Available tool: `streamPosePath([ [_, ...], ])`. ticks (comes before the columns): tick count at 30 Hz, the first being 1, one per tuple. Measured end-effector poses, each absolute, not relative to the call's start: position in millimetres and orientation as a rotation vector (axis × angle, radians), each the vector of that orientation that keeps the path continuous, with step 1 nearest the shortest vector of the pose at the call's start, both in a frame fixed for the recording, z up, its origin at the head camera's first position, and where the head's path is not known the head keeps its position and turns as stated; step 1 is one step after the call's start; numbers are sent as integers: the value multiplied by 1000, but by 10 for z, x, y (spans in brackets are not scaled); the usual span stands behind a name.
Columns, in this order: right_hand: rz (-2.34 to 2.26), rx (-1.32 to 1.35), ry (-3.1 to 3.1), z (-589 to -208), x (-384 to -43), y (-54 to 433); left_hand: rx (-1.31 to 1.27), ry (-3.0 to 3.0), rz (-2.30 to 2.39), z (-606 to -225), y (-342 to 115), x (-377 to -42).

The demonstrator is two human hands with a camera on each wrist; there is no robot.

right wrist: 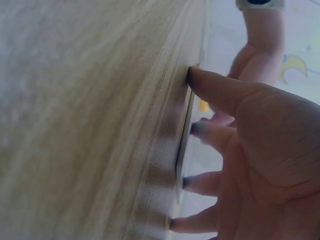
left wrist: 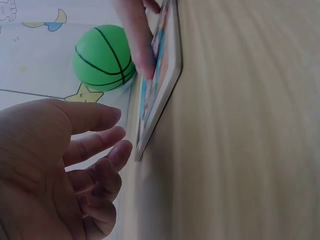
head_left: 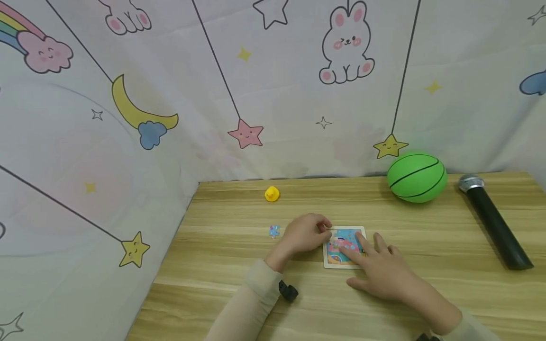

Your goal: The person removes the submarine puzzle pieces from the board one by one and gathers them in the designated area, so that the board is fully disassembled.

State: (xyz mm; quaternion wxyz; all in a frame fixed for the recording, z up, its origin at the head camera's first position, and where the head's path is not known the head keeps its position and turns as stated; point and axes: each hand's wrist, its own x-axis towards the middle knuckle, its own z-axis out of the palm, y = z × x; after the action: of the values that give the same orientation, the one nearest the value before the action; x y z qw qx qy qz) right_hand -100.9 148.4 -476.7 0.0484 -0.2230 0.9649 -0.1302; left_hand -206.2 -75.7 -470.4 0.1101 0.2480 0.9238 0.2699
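A small jigsaw puzzle with a white border and a blue and pink picture lies flat on the wooden table. My right hand rests over its right side, fingers spread, with fingertips touching the picture. At the puzzle's upper left edge is my left hand, its fingers loosely bent. In the left wrist view, the left hand holds nothing, and a gap shows between its fingertips and the board. One loose blue jigsaw piece lies on the table to the left of that hand.
Behind the hands, a yellow rubber duck stands near the table's back edge. A green ball sits at the back right, with a black microphone lying beside it. A patterned cloth hangs behind the table.
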Motion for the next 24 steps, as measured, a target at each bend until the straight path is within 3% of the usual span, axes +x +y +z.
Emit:
streamPosePath([
  [24,-390,-677,2931,-4770,-1019,1489,564,2754,747,-4797,-521,-1979],
])
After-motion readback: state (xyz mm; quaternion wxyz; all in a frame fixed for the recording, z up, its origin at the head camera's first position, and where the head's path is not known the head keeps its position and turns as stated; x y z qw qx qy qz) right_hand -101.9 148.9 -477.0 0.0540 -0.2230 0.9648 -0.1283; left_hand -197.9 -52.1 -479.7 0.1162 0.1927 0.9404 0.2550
